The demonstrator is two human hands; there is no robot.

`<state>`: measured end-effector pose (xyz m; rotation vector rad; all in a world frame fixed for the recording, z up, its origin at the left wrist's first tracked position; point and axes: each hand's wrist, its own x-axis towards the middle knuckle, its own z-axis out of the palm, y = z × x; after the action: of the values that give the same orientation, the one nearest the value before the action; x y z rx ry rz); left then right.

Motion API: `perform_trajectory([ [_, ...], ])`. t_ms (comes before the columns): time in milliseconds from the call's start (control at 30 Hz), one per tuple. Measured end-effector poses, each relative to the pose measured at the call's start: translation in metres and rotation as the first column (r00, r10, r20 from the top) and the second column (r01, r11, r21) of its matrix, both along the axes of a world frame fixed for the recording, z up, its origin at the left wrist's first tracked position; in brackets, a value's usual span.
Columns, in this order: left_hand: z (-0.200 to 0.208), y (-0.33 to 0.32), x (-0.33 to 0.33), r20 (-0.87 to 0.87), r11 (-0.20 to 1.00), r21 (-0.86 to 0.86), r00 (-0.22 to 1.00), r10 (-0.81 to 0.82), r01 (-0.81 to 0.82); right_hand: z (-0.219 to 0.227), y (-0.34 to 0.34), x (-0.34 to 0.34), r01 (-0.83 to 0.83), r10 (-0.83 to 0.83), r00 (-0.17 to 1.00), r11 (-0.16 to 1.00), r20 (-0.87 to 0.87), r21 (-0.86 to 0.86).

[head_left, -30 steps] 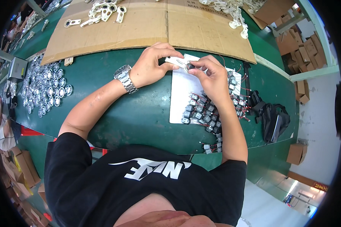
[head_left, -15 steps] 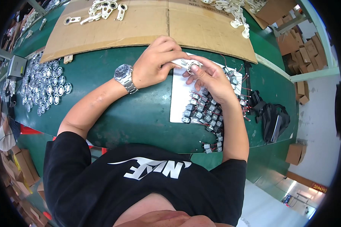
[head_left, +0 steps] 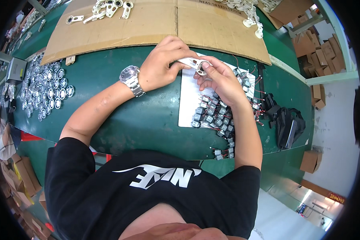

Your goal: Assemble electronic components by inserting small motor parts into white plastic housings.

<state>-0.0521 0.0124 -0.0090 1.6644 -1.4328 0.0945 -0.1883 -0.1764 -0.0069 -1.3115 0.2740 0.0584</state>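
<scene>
A white plastic housing [head_left: 190,62] with a long handle and a ring-shaped end is held up over the green table between my two hands. My left hand [head_left: 164,60], with a metal watch on its wrist, is closed round the handle end. My right hand [head_left: 223,82] grips the round end, its thumb pressed on the ring and its fingers curled beneath. Just below the right hand, several small silver motors [head_left: 218,116] with red wires lie partly on a white sheet [head_left: 187,102]. Whether a small part sits inside the ring is hidden by the thumb.
Across the far side lies a cardboard sheet [head_left: 148,30] bearing more white housings [head_left: 113,9]. Silver-rimmed round parts [head_left: 48,90] are spread at the left, near a grey metal box [head_left: 17,70]. A black bag [head_left: 290,126] rests at the table's right end. Cardboard boxes [head_left: 324,54] stand beyond.
The housing has turned slightly in my hands, and my right thumb has shifted a little on the ring. Both hands keep their hold.
</scene>
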Motion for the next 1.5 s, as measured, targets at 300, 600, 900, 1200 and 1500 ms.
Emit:
perform_trajectory([
  [300, 0.001, 0.0, -0.004, 0.059, 1.0, 0.023, 0.998, -0.007, 0.005, -0.003, -0.001, -0.004, -0.003, 0.017, 0.999, 0.945, 0.041, -0.327],
  [600, 0.005, 0.001, -0.002, 0.039, 1.0, 0.019, 0.999, 0.018, -0.019, -0.006, 0.0, -0.003, 0.009, 0.02, 0.995, 0.956, 0.095, -0.292],
  [900, 0.022, 0.002, 0.015, 0.21, 0.99, 0.012, 0.968, 0.135, -0.141, 0.01, -0.024, -0.012, 0.182, -0.082, 0.977, 0.802, 0.197, -0.569],
  [1200, 0.003, 0.029, 0.163, 0.629, 0.503, -0.168, 0.301, 0.717, -0.848, 0.041, -0.093, -0.048, 0.228, -0.278, 0.949, 0.282, 0.148, -0.932],
  [1500, -0.008, -0.152, 0.113, 0.442, 0.886, 0.346, 0.887, 0.136, -0.308, 0.007, -0.035, -0.036, -0.111, -0.142, 0.985, -0.059, -0.101, -0.992],
])
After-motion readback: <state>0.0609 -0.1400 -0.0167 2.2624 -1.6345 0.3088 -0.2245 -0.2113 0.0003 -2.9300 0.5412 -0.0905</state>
